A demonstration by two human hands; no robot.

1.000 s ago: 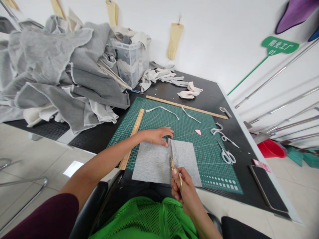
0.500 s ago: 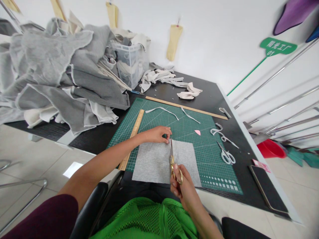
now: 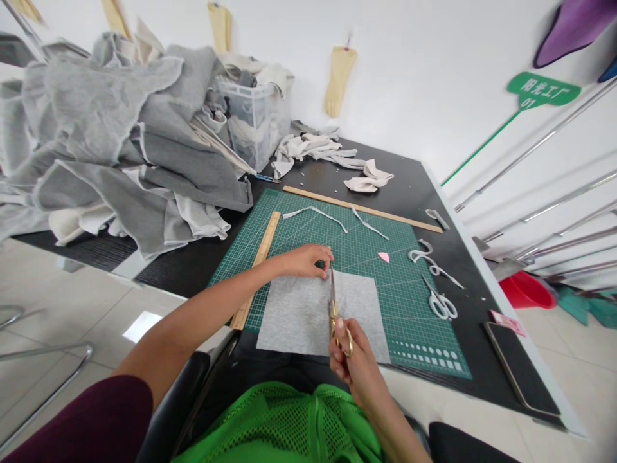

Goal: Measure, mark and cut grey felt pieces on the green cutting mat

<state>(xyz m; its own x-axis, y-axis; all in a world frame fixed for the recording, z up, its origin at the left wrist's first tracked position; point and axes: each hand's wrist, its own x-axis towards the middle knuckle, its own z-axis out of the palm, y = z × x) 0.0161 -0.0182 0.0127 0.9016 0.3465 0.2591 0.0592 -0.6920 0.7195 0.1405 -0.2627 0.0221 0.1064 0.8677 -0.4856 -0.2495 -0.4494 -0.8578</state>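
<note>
Head view, left hand [image 3: 308, 260] curled (spread earlier), beside scissors [image 3: 333, 310].

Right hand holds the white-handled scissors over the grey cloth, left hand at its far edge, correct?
Not quite: in the head view, the right hand holds gold-handled scissors over the grey cloth. The left hand is at its far edge.

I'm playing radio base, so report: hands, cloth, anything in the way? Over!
Right hand holding gold scissors. Gray cloth mostly on green mat; left hand at its far edge. Watch out: left hand close to gold scissors' tips.
</note>
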